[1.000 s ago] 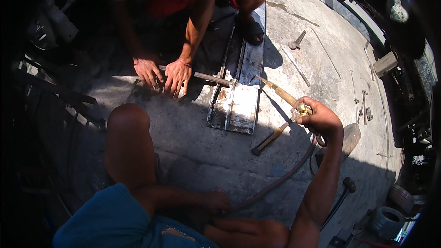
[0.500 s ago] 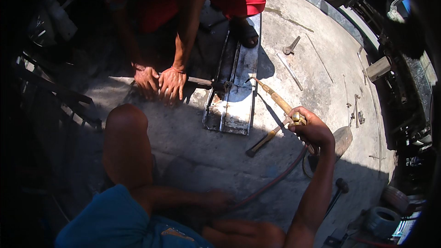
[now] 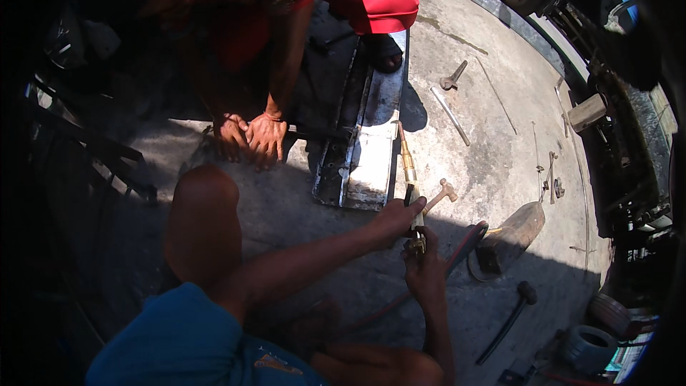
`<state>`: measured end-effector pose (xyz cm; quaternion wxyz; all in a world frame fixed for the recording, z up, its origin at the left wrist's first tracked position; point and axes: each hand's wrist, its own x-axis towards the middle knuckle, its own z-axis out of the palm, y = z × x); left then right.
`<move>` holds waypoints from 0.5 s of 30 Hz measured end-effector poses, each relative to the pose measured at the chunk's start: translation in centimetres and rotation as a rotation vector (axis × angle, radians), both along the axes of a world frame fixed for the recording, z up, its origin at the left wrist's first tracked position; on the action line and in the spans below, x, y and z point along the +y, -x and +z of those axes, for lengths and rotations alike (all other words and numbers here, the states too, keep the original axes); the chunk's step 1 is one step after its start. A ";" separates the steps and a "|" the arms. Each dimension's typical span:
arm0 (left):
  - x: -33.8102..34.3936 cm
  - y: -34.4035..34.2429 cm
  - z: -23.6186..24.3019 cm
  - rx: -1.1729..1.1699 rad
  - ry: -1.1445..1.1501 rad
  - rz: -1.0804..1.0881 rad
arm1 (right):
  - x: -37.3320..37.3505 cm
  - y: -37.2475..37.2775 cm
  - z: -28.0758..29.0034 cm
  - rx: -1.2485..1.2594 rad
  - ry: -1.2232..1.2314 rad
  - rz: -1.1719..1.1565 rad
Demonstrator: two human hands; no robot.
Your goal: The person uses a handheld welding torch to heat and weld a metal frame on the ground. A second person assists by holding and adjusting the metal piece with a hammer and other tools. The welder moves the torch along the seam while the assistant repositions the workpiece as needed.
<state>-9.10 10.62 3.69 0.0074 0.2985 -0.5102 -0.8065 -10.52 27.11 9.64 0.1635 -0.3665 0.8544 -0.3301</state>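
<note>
A brass gas torch [image 3: 408, 162] points away from me, its tip beside the right edge of a metal channel [image 3: 371, 171] on the ground. My left hand [image 3: 394, 220] is closed round the torch's handle. Just behind it, my right hand [image 3: 426, 266] grips the valve end, where brass knobs show between the fingers. A hose trails from there, partly hidden. Past my left hand lies a hammer [image 3: 446, 191], its handle partly covered. Across from me, a co-worker's two hands [image 3: 250, 136] press down on a bar reaching the channel; shade hides much of it.
On the concrete at right lie a wrench [image 3: 453, 76], a flat metal strip [image 3: 450, 116] and a thin rod [image 3: 496, 94]. Nearer are a worn curved metal piece [image 3: 518, 236] and a dark-headed mallet [image 3: 527, 293]. The co-worker's sandalled foot [image 3: 386, 53] rests on the channel.
My left hand has come up from my lap onto the torch. My right hand has drawn the torch closer and turned it more upright in view. The bright glint at the channel is gone.
</note>
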 end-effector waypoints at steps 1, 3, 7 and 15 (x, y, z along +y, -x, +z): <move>-0.1 -0.4 0.5 -0.046 0.096 -0.019 | 0.0 -0.5 -0.4 -0.003 -0.018 -0.004; 0.3 -0.2 -1.5 -0.077 0.168 -0.026 | -0.2 -1.3 -1.1 -0.010 -0.052 -0.009; 0.1 -0.7 -2.1 -0.111 0.286 -0.062 | -0.6 -2.1 -0.5 -0.044 -0.151 0.022; -0.6 -3.5 -1.5 -0.230 0.346 0.017 | -0.8 -2.9 -1.9 -0.072 -0.138 0.216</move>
